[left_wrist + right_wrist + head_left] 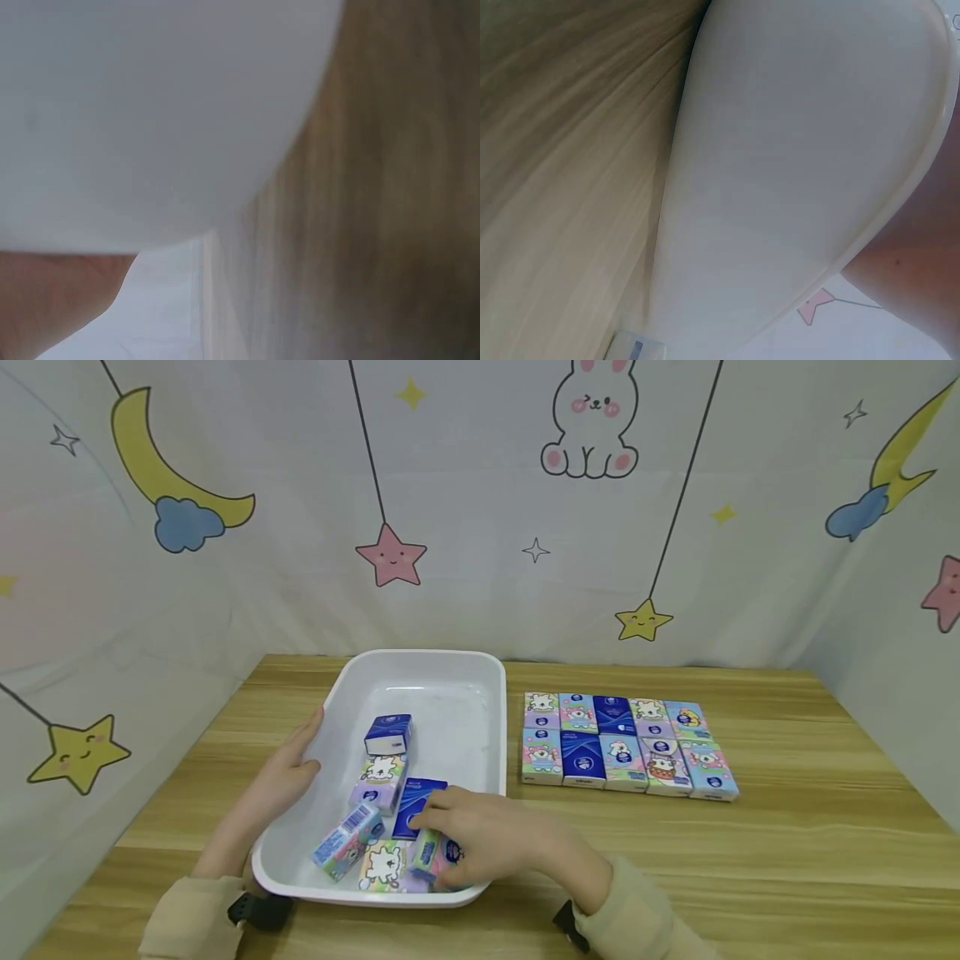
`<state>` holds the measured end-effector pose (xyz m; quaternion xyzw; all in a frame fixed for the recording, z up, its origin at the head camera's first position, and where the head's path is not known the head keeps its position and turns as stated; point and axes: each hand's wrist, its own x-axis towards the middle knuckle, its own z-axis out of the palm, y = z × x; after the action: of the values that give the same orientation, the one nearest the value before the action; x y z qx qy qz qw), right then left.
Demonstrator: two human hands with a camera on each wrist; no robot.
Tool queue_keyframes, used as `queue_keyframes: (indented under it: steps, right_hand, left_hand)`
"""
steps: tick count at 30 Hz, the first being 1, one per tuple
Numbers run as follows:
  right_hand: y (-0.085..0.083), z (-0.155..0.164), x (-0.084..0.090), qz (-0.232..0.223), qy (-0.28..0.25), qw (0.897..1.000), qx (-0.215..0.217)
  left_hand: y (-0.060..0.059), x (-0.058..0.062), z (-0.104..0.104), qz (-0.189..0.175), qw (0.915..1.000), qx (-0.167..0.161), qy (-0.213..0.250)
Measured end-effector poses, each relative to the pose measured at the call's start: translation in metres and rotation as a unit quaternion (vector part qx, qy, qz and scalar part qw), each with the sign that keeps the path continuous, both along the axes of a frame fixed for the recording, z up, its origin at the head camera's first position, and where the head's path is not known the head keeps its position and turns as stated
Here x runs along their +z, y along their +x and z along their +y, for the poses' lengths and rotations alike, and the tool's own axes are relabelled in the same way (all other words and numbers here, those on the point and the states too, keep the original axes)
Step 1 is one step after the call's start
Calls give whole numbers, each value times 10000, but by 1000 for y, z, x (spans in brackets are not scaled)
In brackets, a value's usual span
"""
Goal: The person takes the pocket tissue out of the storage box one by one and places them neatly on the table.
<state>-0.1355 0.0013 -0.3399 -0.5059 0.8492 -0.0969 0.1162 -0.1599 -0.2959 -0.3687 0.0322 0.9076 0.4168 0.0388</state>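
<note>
Right hand (487,843) fingers grip one of six tissue packs (433,853) in tray (480,693); left fingers (300,747) straight on rim; ten packs (626,745) beside.

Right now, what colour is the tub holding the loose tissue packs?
White; the tub shows best in the head view.

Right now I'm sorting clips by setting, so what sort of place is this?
Probably a small staged recording booth with a child's-room look: a wooden table enclosed by cartoon backdrop sheets showing moons, stars and a rabbit. On it sit a white tray and rows of tissue packs.
</note>
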Motion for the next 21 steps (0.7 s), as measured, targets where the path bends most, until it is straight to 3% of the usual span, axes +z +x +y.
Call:
queue_keyframes:
  steps: [13,21]
  right_hand:
    - [2,-2,0,-353,-42,9990,-281]
    - [1,-2,0,-403,-405,9974,-442]
  left_hand:
    - [-1,-1,0,15,10000,4,6]
    - [-1,-1,0,-89,9999,73,-17]
